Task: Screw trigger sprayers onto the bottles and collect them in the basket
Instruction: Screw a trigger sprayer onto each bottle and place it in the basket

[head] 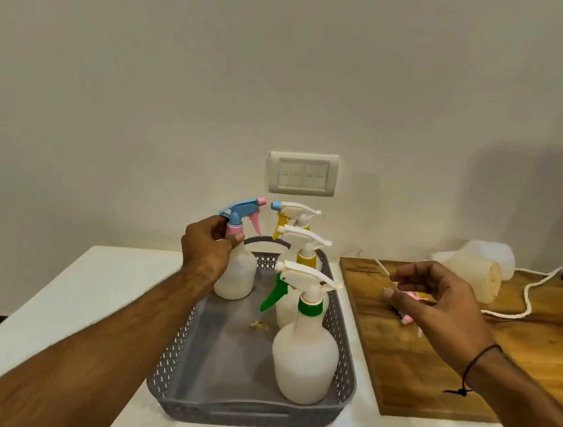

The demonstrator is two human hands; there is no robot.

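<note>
The left hand [211, 245] holds the blue sprayer bottle [235, 272] by its neck, setting it in the basket [336, 400]; the right hand [442, 303], beside the basket, is wide and holds nothing.

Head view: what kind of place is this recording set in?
Probably a room in a home, not a factory line. A household switch plate sits on a plain painted wall, a white table holds a grey basket of spray bottles, and a wooden board lies beside it.
</note>
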